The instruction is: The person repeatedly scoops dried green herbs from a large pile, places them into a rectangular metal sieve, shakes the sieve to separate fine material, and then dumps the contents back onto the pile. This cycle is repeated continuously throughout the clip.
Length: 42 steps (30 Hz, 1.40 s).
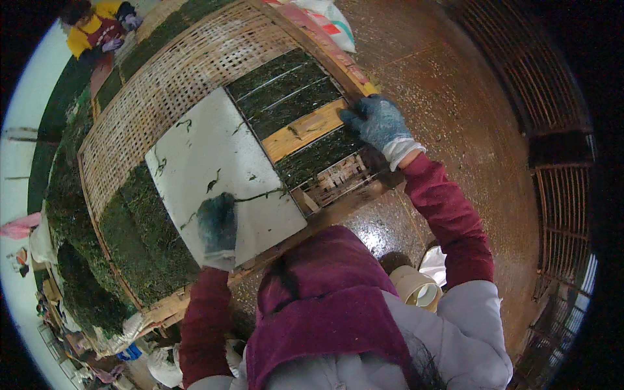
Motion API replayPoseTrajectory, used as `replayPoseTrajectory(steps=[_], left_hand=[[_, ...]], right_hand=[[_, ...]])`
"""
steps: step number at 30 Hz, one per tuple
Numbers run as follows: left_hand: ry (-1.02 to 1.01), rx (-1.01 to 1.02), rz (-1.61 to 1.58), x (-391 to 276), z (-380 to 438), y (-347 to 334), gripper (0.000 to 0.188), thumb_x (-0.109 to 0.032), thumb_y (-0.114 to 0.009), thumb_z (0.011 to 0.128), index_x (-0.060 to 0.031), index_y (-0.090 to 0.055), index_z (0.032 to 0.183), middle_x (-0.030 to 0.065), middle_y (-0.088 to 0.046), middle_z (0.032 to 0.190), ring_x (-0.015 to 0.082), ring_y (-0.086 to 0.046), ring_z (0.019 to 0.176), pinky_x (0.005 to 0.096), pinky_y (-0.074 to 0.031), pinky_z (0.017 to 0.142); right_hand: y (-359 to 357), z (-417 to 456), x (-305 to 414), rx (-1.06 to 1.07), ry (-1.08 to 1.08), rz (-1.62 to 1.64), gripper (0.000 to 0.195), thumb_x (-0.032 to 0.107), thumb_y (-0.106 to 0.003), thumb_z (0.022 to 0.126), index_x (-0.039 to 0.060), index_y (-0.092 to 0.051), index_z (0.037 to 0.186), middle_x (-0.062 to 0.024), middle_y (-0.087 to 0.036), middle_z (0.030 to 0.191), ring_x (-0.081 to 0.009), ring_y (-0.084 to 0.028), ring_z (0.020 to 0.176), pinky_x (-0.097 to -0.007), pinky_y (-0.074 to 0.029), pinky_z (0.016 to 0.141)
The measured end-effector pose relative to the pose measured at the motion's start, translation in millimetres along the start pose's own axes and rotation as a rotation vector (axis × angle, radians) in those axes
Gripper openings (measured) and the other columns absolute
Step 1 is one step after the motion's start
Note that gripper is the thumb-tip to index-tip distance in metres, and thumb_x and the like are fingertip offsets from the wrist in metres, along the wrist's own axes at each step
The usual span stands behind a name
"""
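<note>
My left hand [218,225], in a dark wet glove, rests over a white board [243,156]. A dark stem [258,196] runs to the right from beside its fingers; whether they grip it is unclear. Green scraps of leaf are scattered on the board. My right hand [379,122], in a blue-green glove with a white cuff, lies at the right end of a wooden slat [304,129], its fingers around the edge of a frame. Rows of dark green leafy material [292,92] fill the frame, split by thin pale strips. Both hands lie on one worktable of woven bamboo [195,63].
A dark green heap [146,239] covers the table's near left corner. More greens are piled beyond it. A co-worker [100,31] in yellow sleeves is at the upper left. White sacks [336,24] lie at the top, a cream bucket [414,287] stands on the wet floor, and metal racks [560,214] line the right.
</note>
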<state>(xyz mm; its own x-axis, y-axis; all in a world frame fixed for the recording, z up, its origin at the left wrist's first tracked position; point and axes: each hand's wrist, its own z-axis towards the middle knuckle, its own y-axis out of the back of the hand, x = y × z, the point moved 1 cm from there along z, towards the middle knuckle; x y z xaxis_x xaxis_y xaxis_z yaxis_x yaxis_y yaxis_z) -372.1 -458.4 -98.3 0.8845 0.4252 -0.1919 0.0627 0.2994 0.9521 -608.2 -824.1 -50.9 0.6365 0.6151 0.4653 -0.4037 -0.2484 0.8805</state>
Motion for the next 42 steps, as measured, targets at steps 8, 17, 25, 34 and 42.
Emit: replayPoseTrajectory(steps=[8,17,25,34,42], left_hand=[[0.313,0.173,-1.39,-103.3,76.8,5.2,0.021,-0.013,-0.072,0.098,-0.0024,-0.07,0.116,0.0081,-0.073,0.111,0.0147,-0.067,0.101,0.0297,-0.054,0.089],[0.469,-0.378,-0.202,24.3,17.8,25.6,0.039,-0.016,-0.06,0.102,0.0001,-0.06,0.138,0.0218,-0.064,0.132,0.0323,-0.063,0.118,0.0411,-0.051,0.101],[0.304,-0.154,-0.894,-22.5,-24.6,-7.7,0.049,-0.008,-0.048,0.107,-0.0016,-0.041,0.155,0.0173,-0.053,0.152,0.0284,-0.05,0.14,0.0402,-0.038,0.117],[0.671,-0.402,-0.884,33.1,-49.8,29.7,0.044,-0.013,-0.054,0.108,0.0011,-0.048,0.15,0.0149,-0.059,0.145,0.0221,-0.055,0.133,0.0354,-0.042,0.113],[0.631,-0.098,-1.154,-18.5,9.9,2.6,0.043,-0.004,-0.066,0.101,0.0006,-0.056,0.142,0.0078,-0.07,0.123,0.0136,-0.065,0.107,0.029,-0.053,0.095]], right_hand=[[-1.0,-32.1,53.5,0.363,0.576,0.474,0.029,0.03,-0.074,0.089,0.0045,-0.071,0.103,-0.02,-0.068,0.096,-0.0409,-0.066,0.091,-0.049,-0.054,0.081],[-14.8,-61.6,76.2,0.23,0.784,0.033,0.058,0.037,-0.077,0.085,0.0074,-0.063,0.132,-0.0176,-0.063,0.131,-0.0386,-0.061,0.119,-0.05,-0.048,0.106],[-121.0,-67.1,179.6,0.115,0.907,0.101,0.061,0.04,-0.075,0.082,0.0064,-0.064,0.132,-0.0173,-0.06,0.139,-0.038,-0.053,0.133,-0.0515,-0.04,0.115],[-38.7,-35.0,91.8,0.09,0.875,0.193,0.017,0.021,-0.071,0.08,0.0045,-0.071,0.083,-0.0159,-0.068,0.11,-0.0369,-0.064,0.105,-0.0497,-0.052,0.093],[35.9,-29.1,30.6,0.225,0.719,0.035,0.036,0.026,-0.073,0.087,0.0061,-0.07,0.117,-0.019,-0.068,0.112,-0.0389,-0.066,0.105,-0.0479,-0.053,0.092]])
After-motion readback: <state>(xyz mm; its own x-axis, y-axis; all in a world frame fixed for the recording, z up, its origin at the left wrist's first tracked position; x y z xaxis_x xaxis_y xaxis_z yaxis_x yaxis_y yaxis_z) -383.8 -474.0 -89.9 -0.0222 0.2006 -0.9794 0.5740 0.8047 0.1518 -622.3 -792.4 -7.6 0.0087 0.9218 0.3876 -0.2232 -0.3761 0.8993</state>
